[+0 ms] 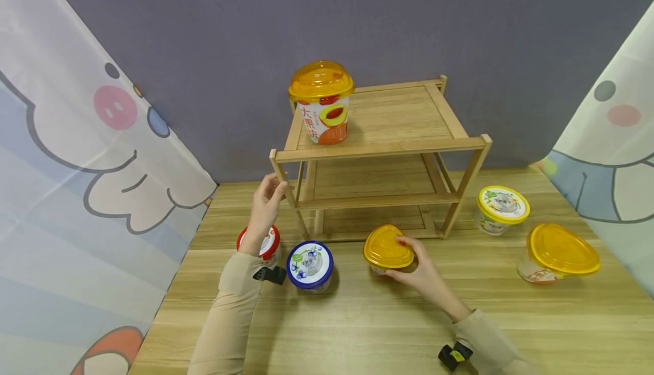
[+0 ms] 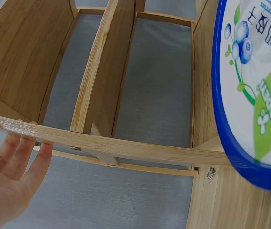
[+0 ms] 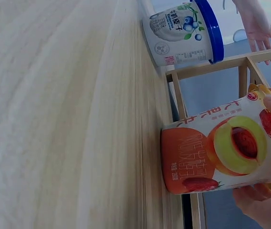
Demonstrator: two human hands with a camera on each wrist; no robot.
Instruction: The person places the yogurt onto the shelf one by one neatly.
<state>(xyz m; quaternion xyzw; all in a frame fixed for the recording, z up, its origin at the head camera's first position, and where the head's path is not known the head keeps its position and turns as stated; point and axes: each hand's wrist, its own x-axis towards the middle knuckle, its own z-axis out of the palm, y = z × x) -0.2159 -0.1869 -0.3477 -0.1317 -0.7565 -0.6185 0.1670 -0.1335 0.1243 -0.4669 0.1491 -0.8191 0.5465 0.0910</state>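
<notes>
My left hand (image 1: 265,200) is at the front left post of a wooden shelf rack (image 1: 385,147). In the left wrist view its fingertips (image 2: 44,151) lie behind the post, with a bit of thumb in front. My right hand (image 1: 425,273) holds a yogurt cup (image 1: 387,245) by its orange domed lid, thumb and fingers on opposite sides. The right wrist view shows peach and strawberry pictures on this cup (image 3: 211,155), its base at the table. Left of it stands a blue-lidded blueberry cup (image 1: 309,265). A red-lidded cup (image 1: 271,245) is partly hidden by my left wrist.
Another orange-lidded cup (image 1: 321,102) stands on the rack's top shelf, at its left. To the right of the rack are a yellow-lidded cup (image 1: 503,207) and a further orange-lidded cup (image 1: 559,253). A grey wall (image 1: 245,51) rises behind the wooden table (image 1: 357,329).
</notes>
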